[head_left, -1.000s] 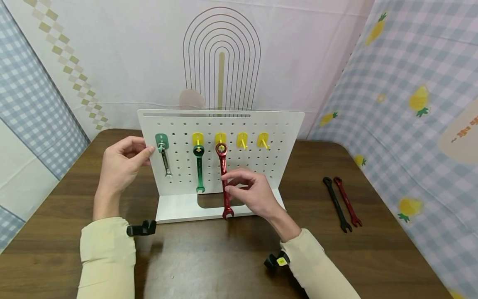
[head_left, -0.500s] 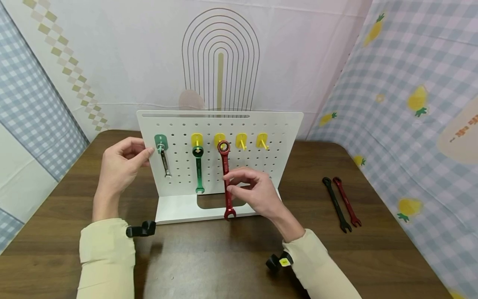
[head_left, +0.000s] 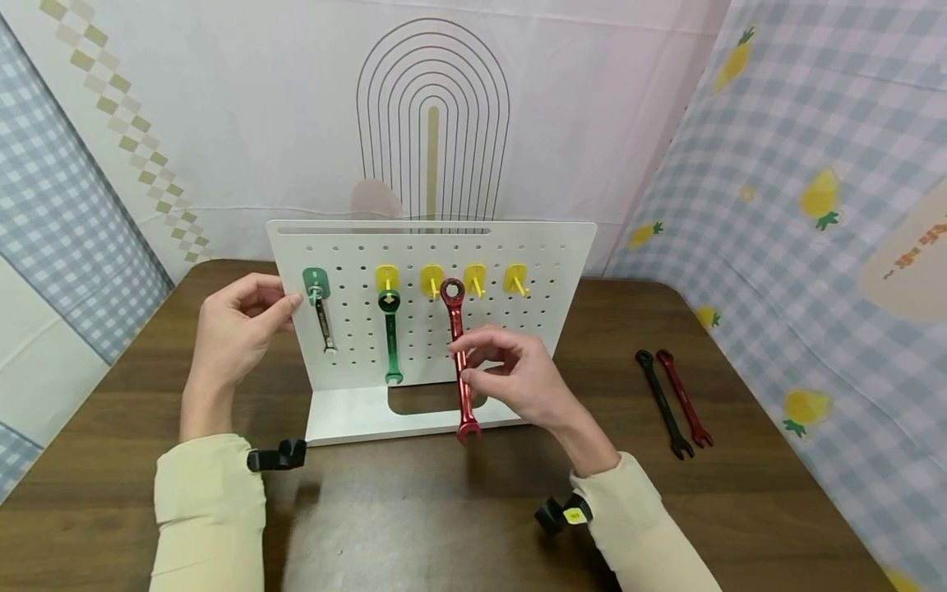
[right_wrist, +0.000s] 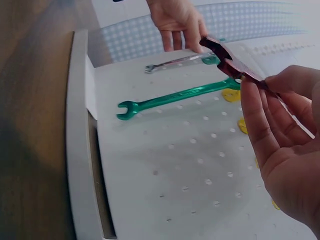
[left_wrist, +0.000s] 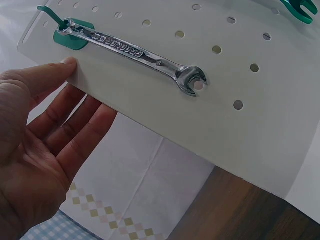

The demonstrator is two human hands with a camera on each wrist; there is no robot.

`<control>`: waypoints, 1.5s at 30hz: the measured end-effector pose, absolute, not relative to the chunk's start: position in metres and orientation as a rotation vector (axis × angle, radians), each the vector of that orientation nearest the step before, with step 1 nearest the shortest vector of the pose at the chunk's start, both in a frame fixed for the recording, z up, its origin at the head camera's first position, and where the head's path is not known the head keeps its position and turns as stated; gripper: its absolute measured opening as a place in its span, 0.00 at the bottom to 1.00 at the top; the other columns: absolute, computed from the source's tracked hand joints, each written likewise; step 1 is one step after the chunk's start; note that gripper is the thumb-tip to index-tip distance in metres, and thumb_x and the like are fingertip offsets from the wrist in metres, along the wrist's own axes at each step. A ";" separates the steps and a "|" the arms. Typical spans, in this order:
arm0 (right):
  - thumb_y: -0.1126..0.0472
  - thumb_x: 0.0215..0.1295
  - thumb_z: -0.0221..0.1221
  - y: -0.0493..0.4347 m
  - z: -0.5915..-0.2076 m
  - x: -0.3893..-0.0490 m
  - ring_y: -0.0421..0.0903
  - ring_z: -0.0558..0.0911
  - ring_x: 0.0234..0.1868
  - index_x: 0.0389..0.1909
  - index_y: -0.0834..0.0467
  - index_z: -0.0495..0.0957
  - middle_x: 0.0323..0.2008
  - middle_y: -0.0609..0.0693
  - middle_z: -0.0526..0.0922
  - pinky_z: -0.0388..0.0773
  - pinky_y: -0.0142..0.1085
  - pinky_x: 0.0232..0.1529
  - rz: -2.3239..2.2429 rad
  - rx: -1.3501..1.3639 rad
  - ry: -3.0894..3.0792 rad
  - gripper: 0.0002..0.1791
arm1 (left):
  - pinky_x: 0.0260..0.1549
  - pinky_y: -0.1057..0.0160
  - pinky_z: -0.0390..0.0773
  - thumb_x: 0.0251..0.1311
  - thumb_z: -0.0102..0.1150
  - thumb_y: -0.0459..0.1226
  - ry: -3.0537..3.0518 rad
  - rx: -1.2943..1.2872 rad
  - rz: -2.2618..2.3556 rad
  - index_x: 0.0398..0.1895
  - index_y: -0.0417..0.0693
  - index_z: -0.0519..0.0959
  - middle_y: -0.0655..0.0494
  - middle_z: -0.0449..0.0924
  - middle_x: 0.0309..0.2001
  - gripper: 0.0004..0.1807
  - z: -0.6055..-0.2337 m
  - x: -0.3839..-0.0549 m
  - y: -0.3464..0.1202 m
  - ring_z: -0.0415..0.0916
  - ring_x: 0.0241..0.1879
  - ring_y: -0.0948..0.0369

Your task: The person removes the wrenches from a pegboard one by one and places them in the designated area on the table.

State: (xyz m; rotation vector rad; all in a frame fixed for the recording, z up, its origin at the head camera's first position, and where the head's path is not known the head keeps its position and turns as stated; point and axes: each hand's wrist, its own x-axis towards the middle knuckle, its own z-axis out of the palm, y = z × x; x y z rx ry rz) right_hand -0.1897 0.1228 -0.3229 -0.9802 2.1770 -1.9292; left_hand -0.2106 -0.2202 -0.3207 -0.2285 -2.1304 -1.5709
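A white pegboard [head_left: 436, 329] stands upright on the table. My left hand [head_left: 240, 329] grips its left edge, thumb on the front and fingers behind, as the left wrist view shows. Close by, a small chrome wrench [left_wrist: 135, 52] hangs from a green hook [head_left: 316, 284]. A green wrench [head_left: 392, 341] hangs from the leftmost yellow hook [head_left: 387, 277]. Between thumb and fingers my right hand [head_left: 521, 378] pinches a red wrench [head_left: 460, 353] in front of the board, its ring end up. That ring lies just right of the second yellow hook [head_left: 432, 281], off its peg.
Two more yellow hooks, a middle one [head_left: 476, 280] and a right one [head_left: 516, 279], bear no tools. On the table at right lie a black wrench [head_left: 664, 403] and another red wrench [head_left: 684, 399]. Patterned cloth [head_left: 296, 107] hangs behind and at both sides.
The red wrench has come off the second yellow hook and moved right and toward me with my right hand. My left hand keeps its grip on the board's edge.
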 end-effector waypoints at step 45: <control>0.72 0.57 0.63 0.191 -0.291 -0.199 0.48 0.81 0.36 0.46 0.63 0.78 0.42 0.55 0.80 0.82 0.34 0.30 -1.833 -0.843 2.316 0.15 | 0.24 0.72 0.82 0.55 0.66 0.32 -2.142 -0.193 -1.562 0.42 0.35 0.79 0.58 0.78 0.25 0.12 -0.331 -0.219 -0.226 0.77 0.21 0.67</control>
